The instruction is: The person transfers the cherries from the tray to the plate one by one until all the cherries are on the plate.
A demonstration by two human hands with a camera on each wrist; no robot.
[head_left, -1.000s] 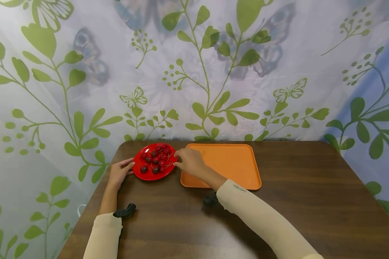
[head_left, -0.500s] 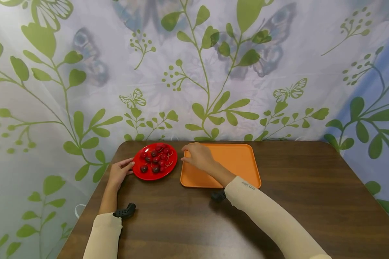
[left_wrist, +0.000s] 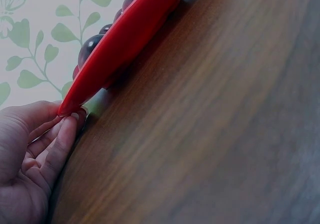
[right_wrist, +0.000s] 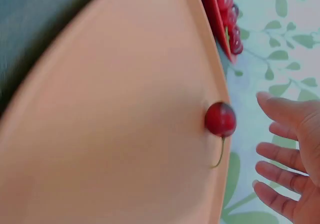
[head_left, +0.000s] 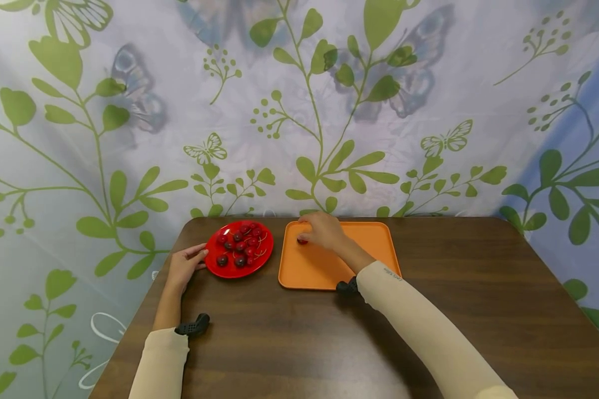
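In the head view a red plate (head_left: 257,267) heaped with dark and bright red cherries (head_left: 239,245) lies at the table's back left. My left hand (head_left: 182,267) pinches its left rim between thumb and fingers, as the left wrist view shows at the plate's edge (left_wrist: 107,58). Just right of it is an orange tray (head_left: 304,274). A single cherry (right_wrist: 220,119) with a thin stem lies on that tray near one edge. Close by, my right hand (right_wrist: 295,154) has its fingers spread and relaxed, apart from the cherry, and holds nothing.
The plate and tray stand side by side on a brown wooden table (head_left: 454,310). Behind them hangs a pale cloth (head_left: 259,166) with green leaves and butterflies, close along the table's back edge.
My right hand has moved from the plate's right rim over to the tray, and a cherry now shows beneath it there. The left hand has stayed at the plate's rim.
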